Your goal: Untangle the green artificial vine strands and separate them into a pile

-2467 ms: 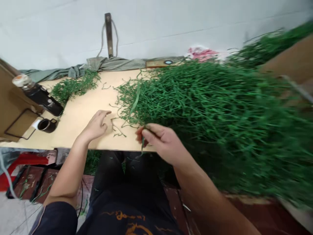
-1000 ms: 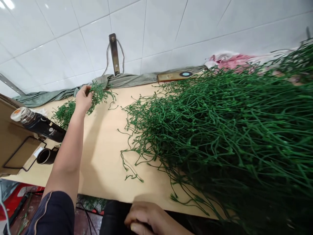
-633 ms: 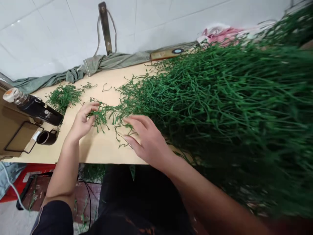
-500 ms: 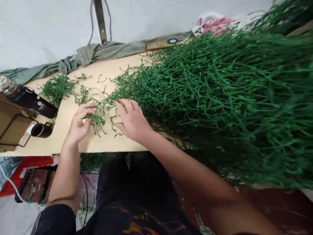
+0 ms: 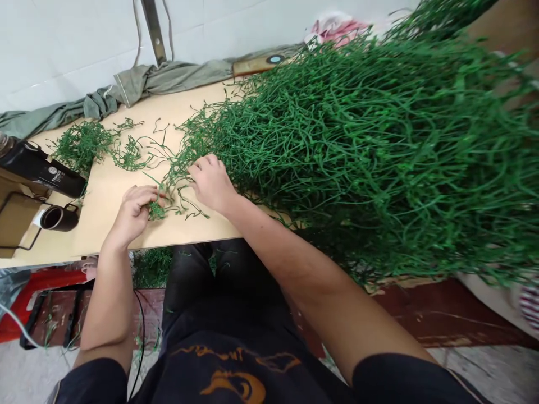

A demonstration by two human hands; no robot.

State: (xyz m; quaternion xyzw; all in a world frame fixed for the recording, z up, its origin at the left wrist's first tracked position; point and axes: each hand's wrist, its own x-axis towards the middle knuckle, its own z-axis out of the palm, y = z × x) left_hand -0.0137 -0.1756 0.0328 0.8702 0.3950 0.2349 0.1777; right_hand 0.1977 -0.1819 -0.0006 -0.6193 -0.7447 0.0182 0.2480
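A big heap of thin green plastic stems (image 5: 357, 140) covers the right half of a pale wooden table (image 5: 126, 185). My left hand (image 5: 133, 212) is closed around a small green sprig (image 5: 156, 211) near the table's front edge. My right hand (image 5: 211, 182) is curled at the left fringe of the heap, fingers pinching stems there. A few loose stems lie between both hands. A smaller pile of green sprigs (image 5: 82, 145) lies at the far left of the table.
A black flask (image 5: 36, 168) lies at the left edge beside its black cup (image 5: 59, 217). Grey-green cloth (image 5: 143, 84) runs along the white tiled wall, with a flat wooden piece (image 5: 259, 64) and pink cloth (image 5: 337, 28) behind the heap. Red items sit on the floor at left.
My left hand came back from the far sprig pile to the front edge with a sprig. My right hand rose from my lap to the heap's fringe and closed on stems.
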